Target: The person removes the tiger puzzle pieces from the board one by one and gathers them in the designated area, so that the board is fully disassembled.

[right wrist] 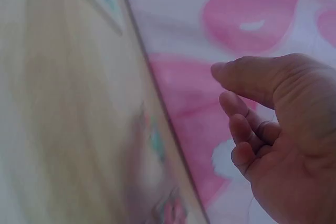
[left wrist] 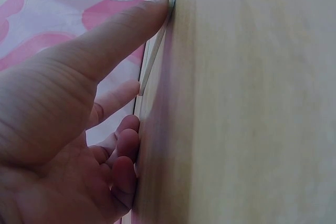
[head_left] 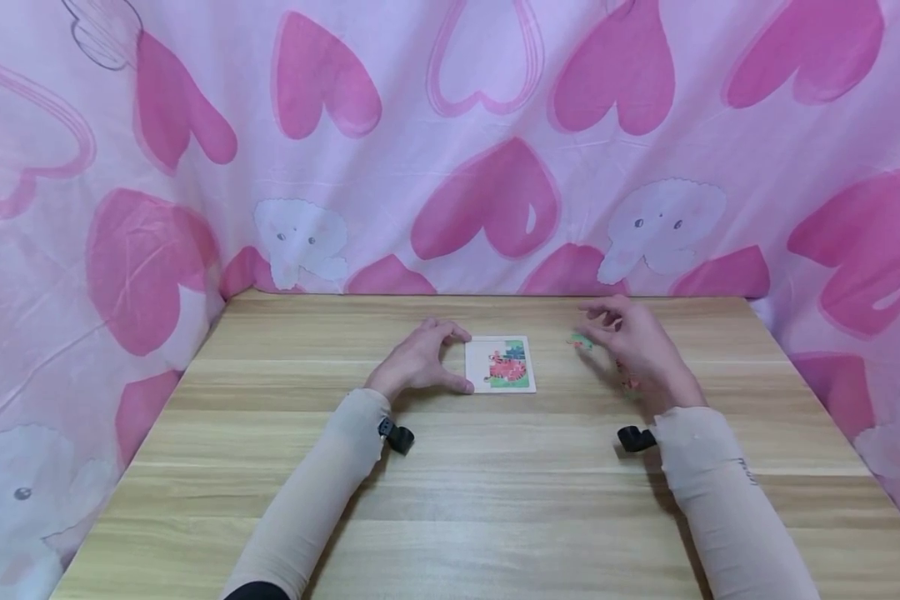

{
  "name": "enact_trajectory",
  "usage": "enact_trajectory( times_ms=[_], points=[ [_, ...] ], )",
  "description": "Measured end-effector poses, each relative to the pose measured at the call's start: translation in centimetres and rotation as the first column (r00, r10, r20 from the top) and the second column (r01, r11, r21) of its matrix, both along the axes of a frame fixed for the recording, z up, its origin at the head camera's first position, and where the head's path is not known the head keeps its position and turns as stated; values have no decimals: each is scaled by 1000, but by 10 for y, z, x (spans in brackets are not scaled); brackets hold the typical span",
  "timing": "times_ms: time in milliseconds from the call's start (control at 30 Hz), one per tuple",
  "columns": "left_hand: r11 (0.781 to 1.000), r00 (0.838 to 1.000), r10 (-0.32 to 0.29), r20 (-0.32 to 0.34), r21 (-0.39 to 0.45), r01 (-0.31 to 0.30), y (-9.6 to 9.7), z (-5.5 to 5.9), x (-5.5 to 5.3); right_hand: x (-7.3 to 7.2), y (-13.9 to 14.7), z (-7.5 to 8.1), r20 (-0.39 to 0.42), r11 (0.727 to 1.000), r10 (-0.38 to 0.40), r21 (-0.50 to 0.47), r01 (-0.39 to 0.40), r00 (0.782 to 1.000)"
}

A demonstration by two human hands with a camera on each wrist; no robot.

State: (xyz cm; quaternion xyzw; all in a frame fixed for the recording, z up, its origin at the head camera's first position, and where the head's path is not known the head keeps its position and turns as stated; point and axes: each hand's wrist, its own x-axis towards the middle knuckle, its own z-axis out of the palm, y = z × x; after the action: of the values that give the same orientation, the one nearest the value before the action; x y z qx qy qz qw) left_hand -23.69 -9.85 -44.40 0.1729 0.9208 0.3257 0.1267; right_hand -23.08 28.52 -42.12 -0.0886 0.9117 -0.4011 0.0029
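Note:
A square white puzzle board [head_left: 477, 360] lies on the table, partly filled with pieces that form a pink striped animal on green; its left portion is bare. My left hand [head_left: 420, 360] spans the board's left side and holds it by the edges between thumb and index finger. To the right, my right hand [head_left: 640, 343] hovers above the table with bent fingers. Just by its fingertips lies a green puzzle piece [head_left: 581, 341]. More pieces [head_left: 630, 383] in red and green are half hidden under that hand. In the right wrist view nothing shows between thumb and fingers.
The wooden table [head_left: 465, 517] ends at the back against a pink curtain [head_left: 390, 167] printed with hearts, which also hangs at both sides. A small black wrist camera [head_left: 397, 436] sits at the left wrist and another black camera [head_left: 636, 439] at the right.

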Motion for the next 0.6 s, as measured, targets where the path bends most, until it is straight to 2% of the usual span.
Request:
enact_trajectory(
  times_ms=[167,333,467,600],
  points=[
    [1000,1000,-11,-19,-5,11,0,-3,-2,-1,-18,18,-75,996,41,-80,-47,996],
    [1000,1000,-11,-27,-3,11,0,-5,-3,-4,-38,25,-114,981,81,-167,-99,990],
    [1000,1000,-11,-21,4,11,0,-4,-2,-4,-53,22,-98,964,106,-232,-126,990],
    [1000,1000,-9,-18,10,10,-1,-3,-2,-1,-68,13,-29,952,152,-264,-155,988]
  ],
)
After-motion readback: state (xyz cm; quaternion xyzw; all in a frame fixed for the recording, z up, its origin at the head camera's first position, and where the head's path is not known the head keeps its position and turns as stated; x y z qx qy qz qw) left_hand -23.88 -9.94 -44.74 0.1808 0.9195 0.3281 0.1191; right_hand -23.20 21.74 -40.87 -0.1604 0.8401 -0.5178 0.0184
